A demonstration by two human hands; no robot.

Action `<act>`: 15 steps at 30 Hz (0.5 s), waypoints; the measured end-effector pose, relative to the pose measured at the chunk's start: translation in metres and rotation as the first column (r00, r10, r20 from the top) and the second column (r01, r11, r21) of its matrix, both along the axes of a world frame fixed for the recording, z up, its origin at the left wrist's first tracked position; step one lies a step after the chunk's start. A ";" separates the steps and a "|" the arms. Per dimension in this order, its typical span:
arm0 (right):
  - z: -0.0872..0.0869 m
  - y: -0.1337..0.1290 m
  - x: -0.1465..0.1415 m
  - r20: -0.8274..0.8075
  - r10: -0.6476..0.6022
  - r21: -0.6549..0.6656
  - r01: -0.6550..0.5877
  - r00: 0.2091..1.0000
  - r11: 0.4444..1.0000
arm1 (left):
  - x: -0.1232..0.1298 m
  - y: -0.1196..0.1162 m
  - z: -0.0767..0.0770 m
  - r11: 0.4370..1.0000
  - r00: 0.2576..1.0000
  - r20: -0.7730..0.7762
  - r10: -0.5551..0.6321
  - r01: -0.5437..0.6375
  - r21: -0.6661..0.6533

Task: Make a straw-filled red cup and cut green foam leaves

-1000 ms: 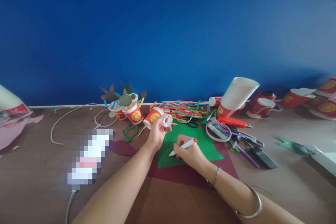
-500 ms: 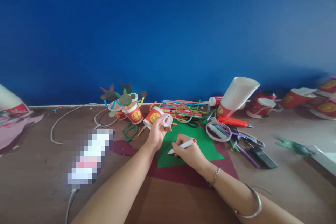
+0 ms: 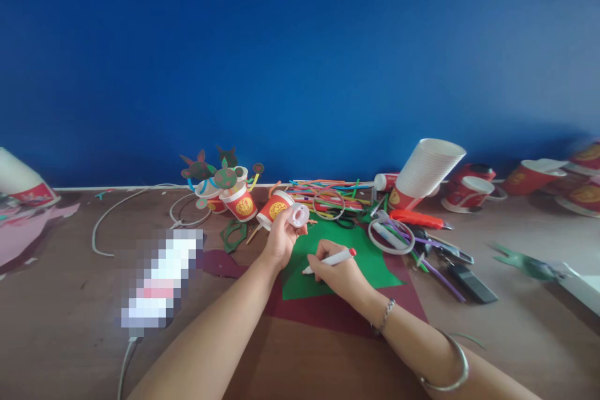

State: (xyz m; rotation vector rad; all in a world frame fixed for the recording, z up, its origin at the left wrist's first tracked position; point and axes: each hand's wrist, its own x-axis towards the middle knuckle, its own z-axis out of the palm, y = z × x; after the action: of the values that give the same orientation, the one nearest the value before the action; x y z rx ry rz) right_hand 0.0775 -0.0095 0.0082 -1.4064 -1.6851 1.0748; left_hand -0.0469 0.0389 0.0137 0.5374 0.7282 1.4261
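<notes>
Between its fingers my left hand (image 3: 281, 240) holds a small round whitish roll (image 3: 299, 215), perhaps tape, raised over the back left of the green paper (image 3: 365, 250). My right hand (image 3: 332, 265) grips a white marker (image 3: 338, 257) with a red end; its tip points down and left, close to the green sheet. Whether the tip touches the paper cannot be made out. Dark red paper (image 3: 328, 319) lies under the green sheet. Right behind my left hand a red-and-white paper cup (image 3: 275, 208) leans over.
Decorated cups (image 3: 239, 203) stand back left. Coloured pipe cleaners (image 3: 328, 190) lie at the wall. Rightward are a tall cup stack (image 3: 426, 165), an orange cutter (image 3: 417, 219), a tape ring (image 3: 390, 236) and green-tipped pliers (image 3: 525, 259). A blurred-out device (image 3: 162, 281) with a cable lies left.
The marker in my right hand has shifted slightly to the right and a little upward at its tip. My left hand keeps its hold on the roll.
</notes>
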 end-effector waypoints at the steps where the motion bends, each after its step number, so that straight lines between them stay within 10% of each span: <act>1: 0.000 0.000 0.000 0.009 0.005 0.000 -0.005 1.000 1.000 | 0.000 0.000 0.000 1.000 1.000 0.002 0.001 -0.001 0.000; 15: 0.001 -0.002 0.000 0.041 0.020 0.029 -0.021 0.999 0.999 | 0.000 0.000 0.000 1.000 1.000 -0.002 0.001 -0.001 0.004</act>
State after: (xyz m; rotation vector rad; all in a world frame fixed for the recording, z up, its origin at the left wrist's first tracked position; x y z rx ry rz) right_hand 0.0775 -0.0113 0.0095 -1.4037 -1.7407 1.0356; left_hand -0.0469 0.0391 0.0138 0.5418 0.7275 1.4282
